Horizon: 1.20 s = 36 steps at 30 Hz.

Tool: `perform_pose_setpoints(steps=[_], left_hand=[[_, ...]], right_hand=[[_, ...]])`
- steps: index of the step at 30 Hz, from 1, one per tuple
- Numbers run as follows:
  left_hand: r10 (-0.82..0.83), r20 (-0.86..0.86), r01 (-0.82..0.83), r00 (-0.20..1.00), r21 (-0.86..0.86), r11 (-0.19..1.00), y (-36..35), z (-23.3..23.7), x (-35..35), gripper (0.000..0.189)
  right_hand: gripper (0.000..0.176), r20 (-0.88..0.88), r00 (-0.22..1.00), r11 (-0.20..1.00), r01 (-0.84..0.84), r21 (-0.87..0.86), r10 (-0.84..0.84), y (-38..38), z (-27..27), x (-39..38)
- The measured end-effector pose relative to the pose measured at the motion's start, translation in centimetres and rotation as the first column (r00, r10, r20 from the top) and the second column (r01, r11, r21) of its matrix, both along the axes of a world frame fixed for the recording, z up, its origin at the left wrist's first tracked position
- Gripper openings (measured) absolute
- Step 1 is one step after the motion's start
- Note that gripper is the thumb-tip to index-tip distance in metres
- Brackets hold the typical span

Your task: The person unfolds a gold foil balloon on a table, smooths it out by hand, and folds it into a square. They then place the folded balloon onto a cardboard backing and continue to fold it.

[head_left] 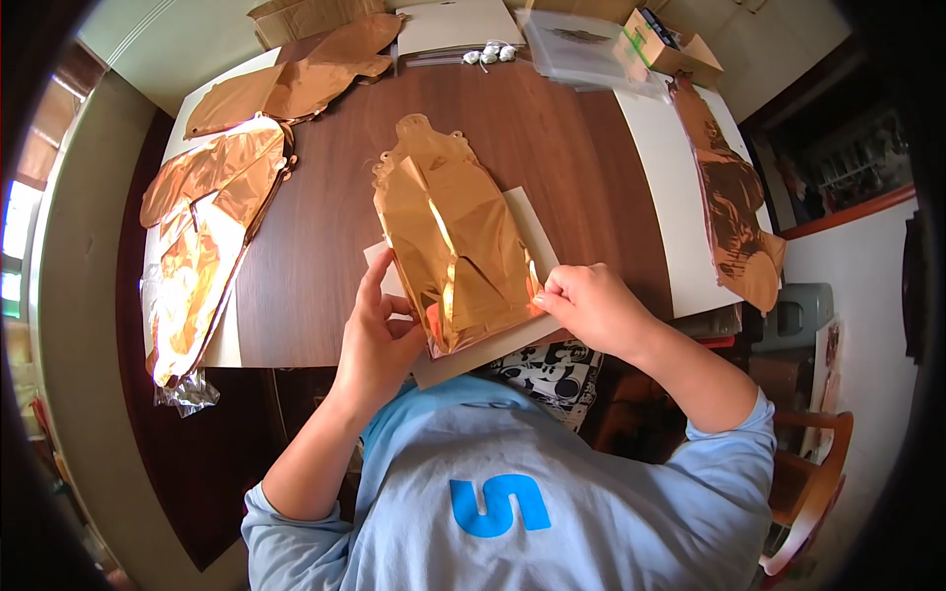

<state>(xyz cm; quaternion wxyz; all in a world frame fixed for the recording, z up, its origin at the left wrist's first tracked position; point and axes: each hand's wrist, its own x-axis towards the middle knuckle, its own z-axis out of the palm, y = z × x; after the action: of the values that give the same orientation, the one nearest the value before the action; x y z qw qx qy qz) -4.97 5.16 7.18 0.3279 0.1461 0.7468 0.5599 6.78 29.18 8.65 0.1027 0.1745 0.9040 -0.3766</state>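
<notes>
Foil balloon (448,236), copper-coloured and deflated, lies folded on a cardboard sheet (471,360) at the near edge of the tabletop (325,246). Left hand (379,340) grips the sheet's left edge, fingers curled. Right hand (591,307) pinches the balloon's lower right corner, fingers closed.

Left hand (379,340) gripping card (527,219), right hand (591,307) pinching foil balloon (448,236), wooden table (325,246)
</notes>
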Motion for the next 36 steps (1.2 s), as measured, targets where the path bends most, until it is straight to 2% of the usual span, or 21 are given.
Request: perform_pose_setpoints(steps=[3, 6, 9, 12, 15, 18, 25, 31, 34, 35, 36], left_hand=[[0.004, 0.001, -0.004, 1.000, 0.012, 1.000, -0.1, -0.2, 0.0, 0.085], [0.005, -0.004, -0.005, 1.000, -0.008, 1.000, -0.1, -0.2, 0.0, 0.085], [0.013, -0.009, -0.013, 1.000, -0.006, 1.000, 0.0, 0.0, 0.1, 0.085], [0.021, -0.003, -0.021, 1.000, 0.014, 1.000, -0.1, -0.3, 0.2, 0.085], [0.027, 0.014, -0.027, 1.000, 0.029, 0.999, -0.1, -0.3, 0.2, 0.085], [0.024, 0.011, -0.024, 1.000, 0.011, 1.000, -0.1, -0.1, 0.3, 0.083], [-0.006, -0.031, 0.005, 1.000, -0.031, 1.000, -0.4, -0.4, 0.0, 0.084], [0.017, -0.035, -0.015, 0.999, 0.055, 0.998, -0.8, -0.3, 0.3, 0.083], [-0.054, -0.156, 0.028, 0.986, -0.161, 0.986, -0.2, 2.8, 0.9, 0.083], [-0.118, -0.424, 0.018, 0.898, -0.232, 0.973, -0.4, 2.3, 1.0, 0.079], [-0.192, -0.650, -0.012, 0.735, -0.296, 0.955, -0.7, 1.3, 1.1, 0.075]], right_hand=[[0.023, -0.077, 0.994, 0.989, -0.060, 0.135, 0.071, -0.2, -0.5, 0.3], [0.021, -0.107, 0.982, 0.924, -0.105, 0.367, 0.154, -1.0, -0.5, 0.7], [0.028, -0.368, 0.891, 0.856, -0.044, 0.515, 0.267, -2.8, 0.3, 1.1], [0.070, -0.490, 0.798, 0.867, -0.080, 0.491, 0.351, -5.4, -1.6, 1.9], [0.086, -0.391, 0.840, 0.862, -0.163, 0.480, 0.377, -7.6, -3.3, 2.0], [0.090, -0.305, 0.874, 0.863, -0.212, 0.459, 0.377, -8.7, -4.9, 2.2], [0.088, -0.236, 0.893, 0.834, -0.224, 0.505, 0.383, -8.9, -4.9, 2.0], [0.085, -0.221, 0.897, 0.829, -0.229, 0.511, 0.383, -8.8, -4.8, 1.9], [0.086, -0.200, 0.905, 0.835, -0.237, 0.496, 0.376, -9.0, -4.6, 1.8], [0.086, -0.197, 0.904, 0.832, -0.240, 0.499, 0.379, -9.0, -4.6, 1.8], [0.086, -0.194, 0.904, 0.829, -0.243, 0.503, 0.382, -9.0, -4.7, 1.8]])
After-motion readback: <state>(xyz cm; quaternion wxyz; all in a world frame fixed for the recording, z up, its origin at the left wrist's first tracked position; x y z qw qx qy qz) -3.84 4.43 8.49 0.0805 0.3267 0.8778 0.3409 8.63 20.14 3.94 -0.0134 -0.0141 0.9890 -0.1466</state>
